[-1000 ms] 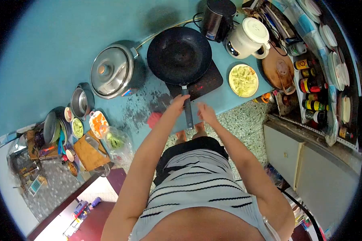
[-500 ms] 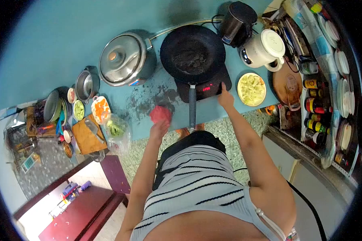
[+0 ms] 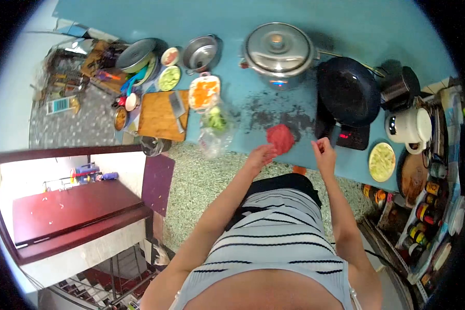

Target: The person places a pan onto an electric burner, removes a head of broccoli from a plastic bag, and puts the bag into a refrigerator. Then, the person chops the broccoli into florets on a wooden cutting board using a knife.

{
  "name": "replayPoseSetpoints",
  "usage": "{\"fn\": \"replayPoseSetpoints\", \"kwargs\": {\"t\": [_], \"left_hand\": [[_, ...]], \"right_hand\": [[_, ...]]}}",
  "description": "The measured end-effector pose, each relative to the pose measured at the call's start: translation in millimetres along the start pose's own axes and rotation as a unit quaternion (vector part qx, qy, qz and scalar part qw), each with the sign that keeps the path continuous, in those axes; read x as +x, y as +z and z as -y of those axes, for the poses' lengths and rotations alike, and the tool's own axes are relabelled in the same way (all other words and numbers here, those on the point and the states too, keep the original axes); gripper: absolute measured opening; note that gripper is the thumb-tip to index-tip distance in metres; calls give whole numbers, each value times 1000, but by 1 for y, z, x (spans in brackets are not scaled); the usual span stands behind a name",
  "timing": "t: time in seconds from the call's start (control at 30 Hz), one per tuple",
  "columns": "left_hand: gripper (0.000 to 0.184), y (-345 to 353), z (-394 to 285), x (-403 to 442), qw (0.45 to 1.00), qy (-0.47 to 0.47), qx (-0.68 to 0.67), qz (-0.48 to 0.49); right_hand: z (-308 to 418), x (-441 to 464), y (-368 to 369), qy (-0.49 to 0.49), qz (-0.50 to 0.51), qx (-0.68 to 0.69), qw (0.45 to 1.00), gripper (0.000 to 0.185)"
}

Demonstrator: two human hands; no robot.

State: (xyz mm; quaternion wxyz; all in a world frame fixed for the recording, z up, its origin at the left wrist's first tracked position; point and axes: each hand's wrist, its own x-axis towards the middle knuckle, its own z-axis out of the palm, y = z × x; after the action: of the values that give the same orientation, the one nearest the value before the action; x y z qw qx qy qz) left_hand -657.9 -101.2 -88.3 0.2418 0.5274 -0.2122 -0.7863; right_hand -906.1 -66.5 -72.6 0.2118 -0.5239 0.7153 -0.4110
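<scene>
Blue counter (image 3: 237, 98); one pan (image 3: 347, 90); one red cloth (image 3: 280, 137) beside open left hand (image 3: 263, 155); curled right hand (image 3: 324, 152), grasp unclear

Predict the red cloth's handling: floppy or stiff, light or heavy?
The red cloth likely droops: it lies crumpled, without firm shape. Probably light: just a small wad. Pushed, it may bunch rather than roll, sitting low on the blue counter.

Glossy metal lidded pot (image 3: 279, 51), smooth wooden cutting board (image 3: 157, 114), matt cloth (image 3: 280, 138), faintly glossy frying pan (image 3: 348, 92).
</scene>
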Motion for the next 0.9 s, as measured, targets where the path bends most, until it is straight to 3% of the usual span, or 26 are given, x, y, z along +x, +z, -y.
{"fn": "replayPoseSetpoints", "kwargs": {"t": [0.2,0.27,0.37,0.43,0.47,0.6,0.67,0.77,0.9], "left_hand": [[28,-112,-5,-52,999,23,-47,-8],[28,-157,-9,-70,996,62,-49,-49],[29,-216,-16,-108,986,111,-105,-61],[33,-242,-22,-132,980,95,-86,-152],[33,-252,-26,-139,981,94,-86,-149],[32,-286,-30,-142,976,80,-126,-157],[33,-297,-33,-137,976,82,-143,-145],[32,-311,-44,-134,984,73,-120,-110],[30,-339,-73,-125,993,55,-72,-80]], "right_hand": [[80,-33,97,-72,76,-5,995,22],[102,-50,137,-56,84,56,993,17],[147,-71,186,-67,121,45,989,17],[173,-80,211,-63,133,48,988,16],[185,-80,221,-65,140,54,987,15],[205,-72,248,-47,127,41,990,13],[199,-55,261,-49,38,31,998,12],[198,-31,266,-53,-16,42,998,11],[180,-11,291,-28,-4,-11,1000,14]]}}
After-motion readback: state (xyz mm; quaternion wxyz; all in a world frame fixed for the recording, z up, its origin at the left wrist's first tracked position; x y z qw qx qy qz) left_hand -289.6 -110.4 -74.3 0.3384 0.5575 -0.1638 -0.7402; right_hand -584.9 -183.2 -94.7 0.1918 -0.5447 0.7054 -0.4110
